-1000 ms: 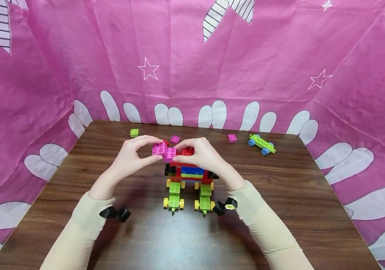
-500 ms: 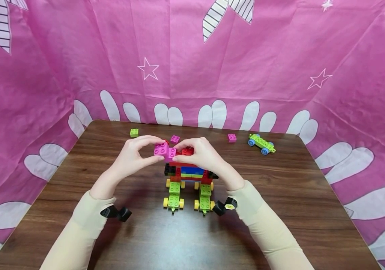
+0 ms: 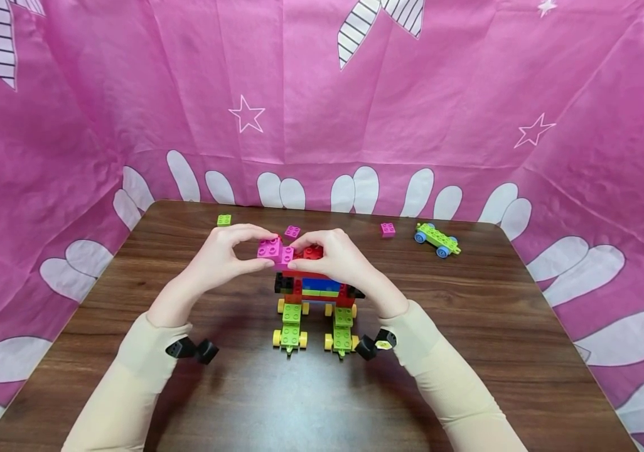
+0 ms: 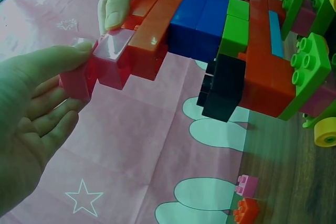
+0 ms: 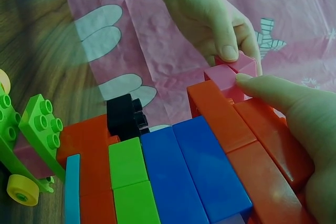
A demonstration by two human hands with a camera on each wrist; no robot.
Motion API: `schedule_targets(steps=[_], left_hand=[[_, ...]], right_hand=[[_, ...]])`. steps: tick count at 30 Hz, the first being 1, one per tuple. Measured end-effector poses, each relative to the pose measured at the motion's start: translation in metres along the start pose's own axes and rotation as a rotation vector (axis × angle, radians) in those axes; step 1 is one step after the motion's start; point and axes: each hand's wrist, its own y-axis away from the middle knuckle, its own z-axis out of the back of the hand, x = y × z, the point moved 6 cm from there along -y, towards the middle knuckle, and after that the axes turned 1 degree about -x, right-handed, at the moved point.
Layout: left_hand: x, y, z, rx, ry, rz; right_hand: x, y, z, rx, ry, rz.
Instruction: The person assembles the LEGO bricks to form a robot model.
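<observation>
My left hand (image 3: 209, 260) pinches an upper pink toy brick (image 3: 268, 247) between thumb and fingers. This brick sits overlapping a lower pink brick (image 4: 114, 59) at the left end of the model's top. My right hand (image 3: 344, 260) pinches the lower pink brick with its thumb tip, its palm over the red bricks (image 3: 313, 252). Below come blue bricks (image 5: 191, 166), lime green bricks (image 5: 128, 163) and a black brick (image 4: 223, 87) jutting out. The model stands on lime green wheeled bases (image 3: 290, 326) with yellow wheels. Whether the upper brick is pressed fully down, I cannot tell.
At the back of the brown table (image 3: 469, 351) lie a lime green brick (image 3: 224, 220), a pink brick (image 3: 292, 231) and another pink brick (image 3: 388, 230). A green wheeled base (image 3: 437, 240) with blue wheels is at the back right. Pink cloth (image 3: 322, 125) hangs behind.
The upper pink brick and my left fingers moved slightly right early on, then stayed nearly still. My right hand keeps its place on the model.
</observation>
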Motion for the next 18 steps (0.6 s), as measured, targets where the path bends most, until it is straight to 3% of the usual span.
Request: schedule_targets(steps=[18], left_hand=[[-0.0045, -0.0071, 0.0024, 0.092, -0.035, 0.018]], right_hand=[[0.0006, 0.0002, -0.0003, -0.01, 0.014, 0.01]])
